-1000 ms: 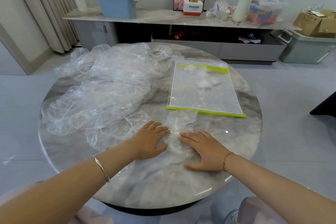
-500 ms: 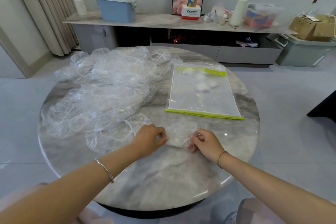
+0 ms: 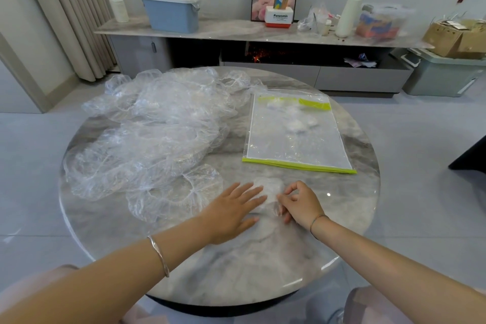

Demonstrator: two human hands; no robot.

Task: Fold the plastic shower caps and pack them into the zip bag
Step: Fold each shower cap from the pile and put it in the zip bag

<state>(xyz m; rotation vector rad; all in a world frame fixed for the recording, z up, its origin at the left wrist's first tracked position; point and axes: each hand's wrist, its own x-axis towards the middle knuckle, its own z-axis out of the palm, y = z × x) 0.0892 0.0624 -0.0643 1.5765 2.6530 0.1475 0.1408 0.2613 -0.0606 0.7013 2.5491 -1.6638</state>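
Both hands are set on the folded shower cap (image 3: 268, 187): the left hand (image 3: 234, 209) is pressed flat, fingers spread, and the cap's right edge is pinched by the right hand (image 3: 299, 204). The zip bag (image 3: 294, 139) is laid just beyond, slightly rightward, nearer the right hand.

One round table (image 3: 249, 271) carried one zip bag (image 3: 294, 139) near its far right edge, one folded cap (image 3: 268, 184) toward its near edge, and a heap of loose shower caps (image 3: 157, 144) along its left edge, too tangled to count. Two hands were there: one left hand (image 3: 231, 210), one right hand (image 3: 299, 204).
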